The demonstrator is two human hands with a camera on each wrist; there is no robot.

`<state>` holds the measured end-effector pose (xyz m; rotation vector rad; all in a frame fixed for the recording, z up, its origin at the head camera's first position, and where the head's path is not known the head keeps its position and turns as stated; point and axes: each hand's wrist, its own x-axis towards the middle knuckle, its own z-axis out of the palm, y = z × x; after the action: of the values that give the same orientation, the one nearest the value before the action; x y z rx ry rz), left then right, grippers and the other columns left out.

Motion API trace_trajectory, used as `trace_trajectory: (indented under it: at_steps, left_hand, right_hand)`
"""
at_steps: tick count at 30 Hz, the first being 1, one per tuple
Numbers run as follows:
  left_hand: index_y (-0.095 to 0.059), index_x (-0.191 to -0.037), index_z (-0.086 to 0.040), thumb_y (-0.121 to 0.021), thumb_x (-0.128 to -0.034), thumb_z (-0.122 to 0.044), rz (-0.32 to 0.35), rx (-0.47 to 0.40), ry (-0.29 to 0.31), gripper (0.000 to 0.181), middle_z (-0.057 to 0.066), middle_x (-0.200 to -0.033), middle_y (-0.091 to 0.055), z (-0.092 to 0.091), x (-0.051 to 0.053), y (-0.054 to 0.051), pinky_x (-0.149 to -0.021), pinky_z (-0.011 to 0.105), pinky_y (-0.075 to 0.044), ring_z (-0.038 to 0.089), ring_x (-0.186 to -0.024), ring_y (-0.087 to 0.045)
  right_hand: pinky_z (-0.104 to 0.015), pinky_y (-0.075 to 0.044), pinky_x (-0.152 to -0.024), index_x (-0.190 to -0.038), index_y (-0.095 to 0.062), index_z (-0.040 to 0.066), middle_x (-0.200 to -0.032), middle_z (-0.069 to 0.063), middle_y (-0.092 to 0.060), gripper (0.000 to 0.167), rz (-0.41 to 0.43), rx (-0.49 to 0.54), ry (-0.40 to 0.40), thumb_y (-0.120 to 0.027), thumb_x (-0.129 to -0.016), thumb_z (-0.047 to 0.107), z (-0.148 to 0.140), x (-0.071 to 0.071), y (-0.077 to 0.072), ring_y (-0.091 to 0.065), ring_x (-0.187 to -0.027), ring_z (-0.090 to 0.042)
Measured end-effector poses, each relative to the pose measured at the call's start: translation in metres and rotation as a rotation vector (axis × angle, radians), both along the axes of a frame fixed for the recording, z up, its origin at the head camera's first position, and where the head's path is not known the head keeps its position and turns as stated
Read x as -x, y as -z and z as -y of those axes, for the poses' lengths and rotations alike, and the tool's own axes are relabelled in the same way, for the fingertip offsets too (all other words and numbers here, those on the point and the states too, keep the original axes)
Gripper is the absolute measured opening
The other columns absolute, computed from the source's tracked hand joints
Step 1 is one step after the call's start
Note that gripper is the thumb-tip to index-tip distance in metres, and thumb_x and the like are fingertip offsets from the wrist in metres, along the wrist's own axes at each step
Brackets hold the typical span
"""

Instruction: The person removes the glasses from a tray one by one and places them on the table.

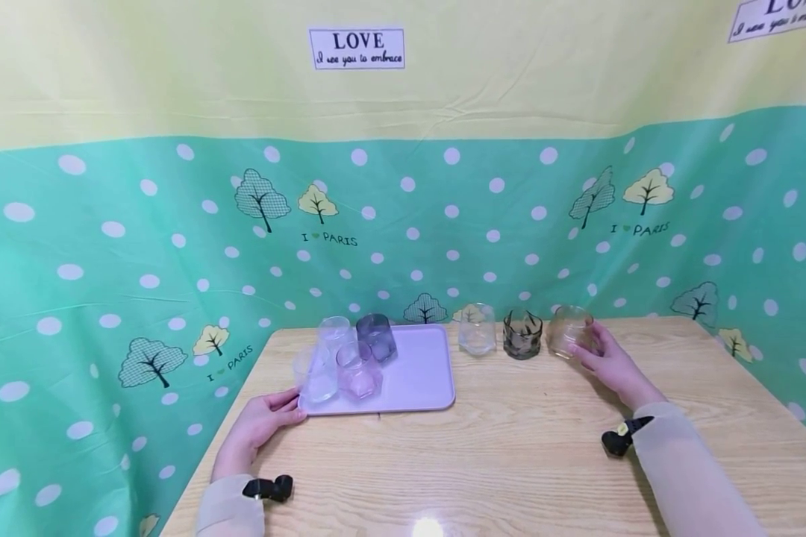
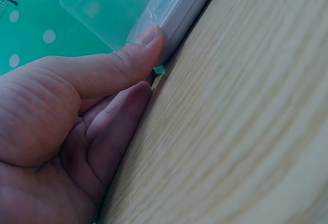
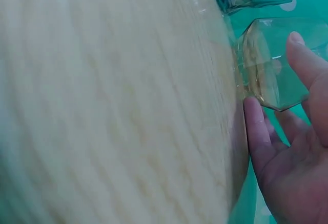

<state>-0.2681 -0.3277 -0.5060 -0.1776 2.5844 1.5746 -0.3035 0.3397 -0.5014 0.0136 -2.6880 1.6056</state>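
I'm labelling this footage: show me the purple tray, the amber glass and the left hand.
Purple tray (image 1: 418,373), head view, bare floor.
Amber glass (image 1: 564,330), head view, side wall.
Left hand (image 1: 263,422), head view, thumb side.
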Motion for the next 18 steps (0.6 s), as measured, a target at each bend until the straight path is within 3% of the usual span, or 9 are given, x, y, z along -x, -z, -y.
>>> trace_trajectory:
  at_steps: [7, 18]
  left_hand:
    - [-0.057, -0.15, 0.001, -0.092, -0.0863, -0.018, 0.003, -0.006, -0.003, 0.075, 0.017, -0.146, -0.061, 0.001, 0.0, 0.001, -0.127, 0.062, -0.019, 0.042, -0.154, -0.036]
    - [-0.057, -0.151, 0.0, -0.091, -0.0872, -0.019, 0.007, -0.008, 0.001, 0.075, 0.016, -0.151, -0.057, 0.0, 0.003, 0.003, -0.127, 0.063, -0.019, 0.043, -0.155, -0.033]
  right_hand:
    - [-0.071, -0.019, -0.124, -0.168, 0.013, 0.001, -0.172, -0.036, 0.001, 0.103, 0.026, 0.005, 0.023, -0.061, -0.11, 0.042, 0.003, -0.004, -0.001, -0.014, -0.154, -0.063]
    - [-0.063, -0.023, -0.126, -0.167, 0.014, 0.001, -0.172, -0.037, -0.001, 0.102, 0.018, 0.174, 0.105, -0.061, -0.11, 0.039, 0.015, -0.017, 0.0, -0.016, -0.157, -0.055]
